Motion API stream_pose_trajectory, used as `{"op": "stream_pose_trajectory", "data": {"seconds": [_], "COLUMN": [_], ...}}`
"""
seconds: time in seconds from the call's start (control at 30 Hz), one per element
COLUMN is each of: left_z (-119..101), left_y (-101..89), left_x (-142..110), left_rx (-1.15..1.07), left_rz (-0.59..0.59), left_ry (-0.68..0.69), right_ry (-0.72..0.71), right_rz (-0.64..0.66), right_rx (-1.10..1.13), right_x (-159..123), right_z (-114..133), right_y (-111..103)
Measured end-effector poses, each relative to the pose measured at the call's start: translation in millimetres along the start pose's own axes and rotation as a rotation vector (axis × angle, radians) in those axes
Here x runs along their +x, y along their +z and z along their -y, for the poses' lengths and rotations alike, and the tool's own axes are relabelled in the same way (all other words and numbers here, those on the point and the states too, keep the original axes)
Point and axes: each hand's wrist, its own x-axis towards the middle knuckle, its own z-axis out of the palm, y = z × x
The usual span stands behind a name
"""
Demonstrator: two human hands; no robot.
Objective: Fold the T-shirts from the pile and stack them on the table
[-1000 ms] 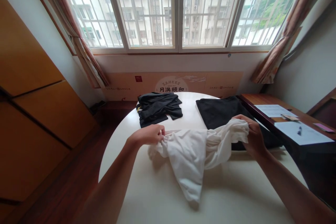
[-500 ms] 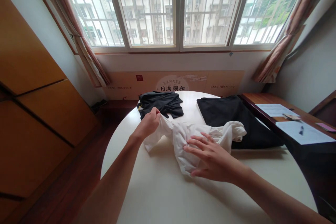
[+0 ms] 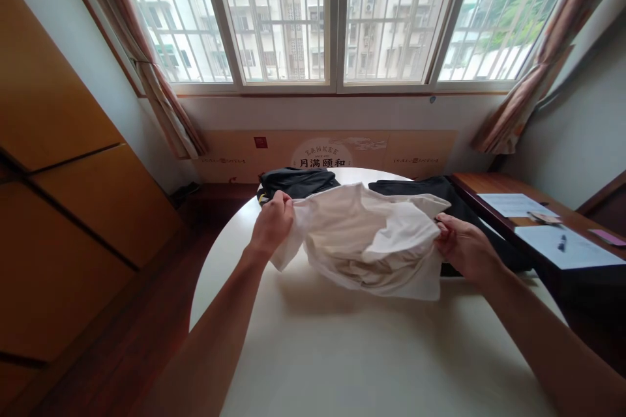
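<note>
Single head-worn cam, first-person, facing forward and tipped down across the white tabletop (image 3: pixel 313 358). Left hand (image 3: pixel 274 221) and right hand (image 3: pixel 464 246) sit mid-frame, near the lens, white garment (image 3: pixel 342 225) between them close to centre. Left forearm (image 3: pixel 220 319) and right forearm (image 3: pixel 533 329) run in from the lower frame, nearer still. Barred window (image 3: pixel 337 19) straight ahead, farther off, spans the top. Wooden cabinet (image 3: pixel 68 228) fills the left edge; tied-back curtain (image 3: pixel 542 58) upper right. Probably wide-angle: uprights lean outward at the sides.
</note>
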Motion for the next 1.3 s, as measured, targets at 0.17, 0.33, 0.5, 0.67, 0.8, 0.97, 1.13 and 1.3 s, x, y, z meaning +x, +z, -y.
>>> {"op": "stream_pose_trajectory", "data": {"seconds": [0.17,0.33,0.5,0.67,0.8,0.97,1.13,1.3], "left_z": [-8.6,-8.3,6.4,16.0,24.3,43.8,65.1,63.6], "left_y": [21.9,39.0,42.7,31.8,18.5,3.9,1.5,9.2], "left_x": [-4.9,-12.4,-8.1,1.4,7.8,15.3,18.6,13.7], "left_rx": [0.068,0.164,0.258,0.098,0.056,0.033,0.180,0.278], "left_rz": [0.018,0.233,0.364,0.430,0.298,0.220,0.283,0.269], "left_ry": [0.063,0.142,-0.008,0.000,-0.041,-0.149,-0.203,-0.188], "right_ry": [-0.119,-0.410,-0.407,-0.322,-0.179,-0.231,-0.215,-0.119], "right_rz": [0.117,0.234,0.291,0.435,0.411,0.072,-0.281,-0.324], "right_rx": [-0.285,-1.074,-1.224,-0.925,-0.627,-0.287,-0.339,-1.061], "right_x": [1.6,-10.3,-10.0,-19.7,-29.2,-6.4,31.7,46.4], "right_z": [-10.2,-29.6,-27.5,1.6,14.9,23.8,27.7,17.8], "right_y": [-5.4,6.5,12.3,2.8,-5.0,-31.3,-85.1,-116.0]}}
